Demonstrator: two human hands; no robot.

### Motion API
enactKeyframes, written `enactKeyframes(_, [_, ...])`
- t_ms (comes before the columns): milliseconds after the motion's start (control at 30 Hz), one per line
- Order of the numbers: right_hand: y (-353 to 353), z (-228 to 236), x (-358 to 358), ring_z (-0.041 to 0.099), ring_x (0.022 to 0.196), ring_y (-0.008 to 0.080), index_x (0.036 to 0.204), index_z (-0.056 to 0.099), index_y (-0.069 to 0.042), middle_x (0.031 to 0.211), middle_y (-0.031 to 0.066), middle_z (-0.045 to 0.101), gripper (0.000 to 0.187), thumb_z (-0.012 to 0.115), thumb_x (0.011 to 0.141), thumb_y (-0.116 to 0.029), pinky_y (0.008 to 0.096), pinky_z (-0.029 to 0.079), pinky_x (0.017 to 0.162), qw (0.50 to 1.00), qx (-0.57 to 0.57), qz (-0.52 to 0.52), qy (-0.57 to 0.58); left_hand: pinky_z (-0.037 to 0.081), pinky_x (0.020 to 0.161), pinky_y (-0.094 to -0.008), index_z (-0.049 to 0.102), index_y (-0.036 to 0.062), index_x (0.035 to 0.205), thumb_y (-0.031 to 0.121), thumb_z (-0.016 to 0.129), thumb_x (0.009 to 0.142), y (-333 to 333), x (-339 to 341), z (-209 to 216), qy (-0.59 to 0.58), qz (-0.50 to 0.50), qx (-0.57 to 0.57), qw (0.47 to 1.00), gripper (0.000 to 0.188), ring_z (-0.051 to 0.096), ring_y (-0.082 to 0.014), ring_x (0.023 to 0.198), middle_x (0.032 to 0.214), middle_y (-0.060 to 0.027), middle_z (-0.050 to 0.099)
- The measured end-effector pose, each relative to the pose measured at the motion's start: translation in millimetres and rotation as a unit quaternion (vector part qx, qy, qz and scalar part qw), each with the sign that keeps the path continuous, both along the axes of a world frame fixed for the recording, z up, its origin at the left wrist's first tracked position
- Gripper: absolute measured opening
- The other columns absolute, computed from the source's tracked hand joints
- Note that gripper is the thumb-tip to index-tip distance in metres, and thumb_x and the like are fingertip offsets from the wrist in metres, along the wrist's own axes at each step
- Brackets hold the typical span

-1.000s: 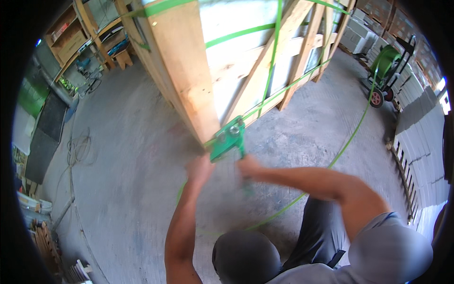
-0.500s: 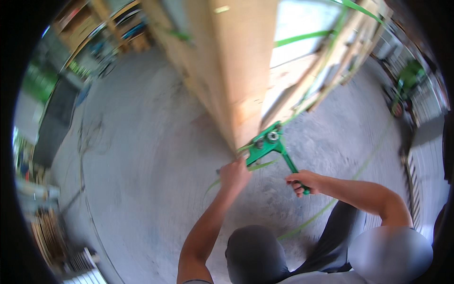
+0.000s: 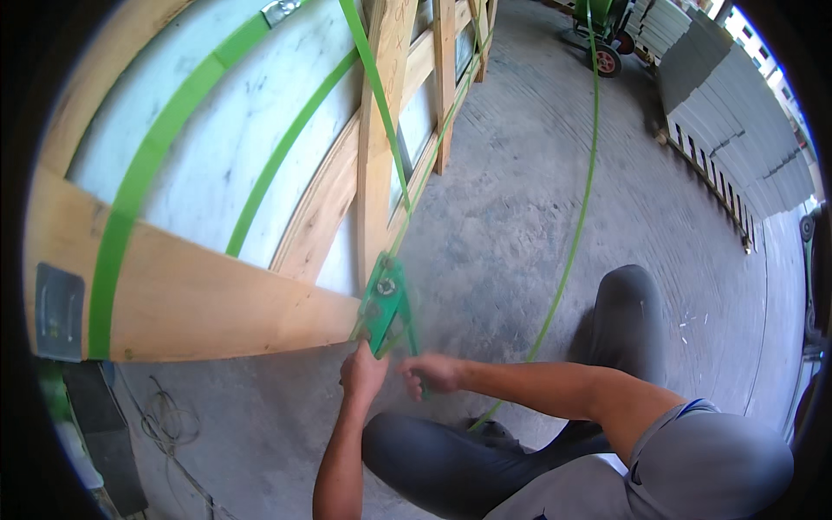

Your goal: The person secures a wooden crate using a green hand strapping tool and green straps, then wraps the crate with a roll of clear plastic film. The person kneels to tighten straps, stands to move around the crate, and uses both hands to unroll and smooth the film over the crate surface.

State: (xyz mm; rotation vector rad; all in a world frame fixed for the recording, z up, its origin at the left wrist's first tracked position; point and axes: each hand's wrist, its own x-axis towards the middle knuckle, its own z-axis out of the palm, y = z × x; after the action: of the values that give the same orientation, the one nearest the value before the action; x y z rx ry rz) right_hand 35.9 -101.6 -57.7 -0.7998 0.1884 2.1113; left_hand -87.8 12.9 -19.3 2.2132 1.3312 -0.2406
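Observation:
A green strapping tensioner (image 3: 387, 290) sits low at the corner of a wooden crate (image 3: 217, 316), on the green strap (image 3: 423, 189) running along the crate's lower edge. My left hand (image 3: 362, 374) is closed around the near end of the tool, against the crate's corner. In my right hand (image 3: 431, 375) is the tool's lever, pulled in close to the body; this hand is slightly blurred. More green bands (image 3: 130, 195) cross the white, grey-veined slabs (image 3: 286, 95) inside the crate.
A long green strap (image 3: 582, 225) trails over the concrete floor (image 3: 511, 165) from a green wheeled cart (image 3: 604, 52) to beside my foot. Stacked grey panels (image 3: 732, 113) stand on a pallet at the right. Thin cords (image 3: 169, 425) lie on the floor at lower left.
My view has swung right, so the crate now fills the left side. The lever has moved from well apart to close beside the tensioner's body, with my right hand nearer my left.

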Motion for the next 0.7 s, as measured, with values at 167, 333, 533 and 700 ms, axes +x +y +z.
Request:
enactKeyframes(167, [0.5,-9.5,5.3,0.043,0.055,0.0184,0.067,0.042,-0.013,0.06,0.0003,0.036,0.03,0.06,0.088,-0.026,0.0365,0.041,0.06,0.997,0.019,0.025,0.068,0.049,0.072,-0.0556,0.055,0.0051,0.107,0.032,0.065,0.082,-8.6,4.2,-0.6,0.01,0.039,0.049,0.998,0.038,0.064,-0.0455,0.079,0.08,-0.0242,0.067])
enactKeyframes(333, [1.7,-4.0,9.4,0.042,0.051,0.0174,0.064,0.039,-0.016,0.055,-0.001,0.036,0.032,0.061,0.085,-0.024,0.0354,0.039,0.055,0.996,-0.01,0.065,0.06,0.05,0.068,-0.0553,0.056,0.0035,0.105,0.03,0.068,0.079,-11.1,1.8,-8.5,0.0,0.048,0.072,0.996,0.038,0.064,-0.0452,0.074,0.076,-0.0245,0.066])
enactKeyframes(533, [6.1,19.9,116.6,0.041,0.05,0.0142,0.066,0.04,-0.016,0.055,-0.0032,0.034,0.028,0.059,0.085,-0.022,0.0321,0.034,0.048,0.951,-0.046,0.304,0.022,0.051,0.066,-0.053,0.06,0.004,0.088,0.029,0.07,0.077,-19.8,14.5,-6.2,0.036,0.095,0.123,0.987,0.03,0.063,-0.0444,0.07,0.071,-0.0236,0.065])
enactKeyframes(700, [37.2,-1.2,218.2,0.034,0.046,0.0113,0.067,0.041,-0.016,0.055,-0.0044,0.03,0.028,0.06,0.085,-0.025,0.0301,0.031,0.045,0.891,0.076,0.445,0.051,0.052,0.066,-0.0516,0.063,0.0045,0.082,0.035,0.072,0.075,-17.7,26.2,-1.9,0.072,0.093,0.147,0.982,0.033,0.064,-0.0427,0.069,0.069,-0.0233,0.064])
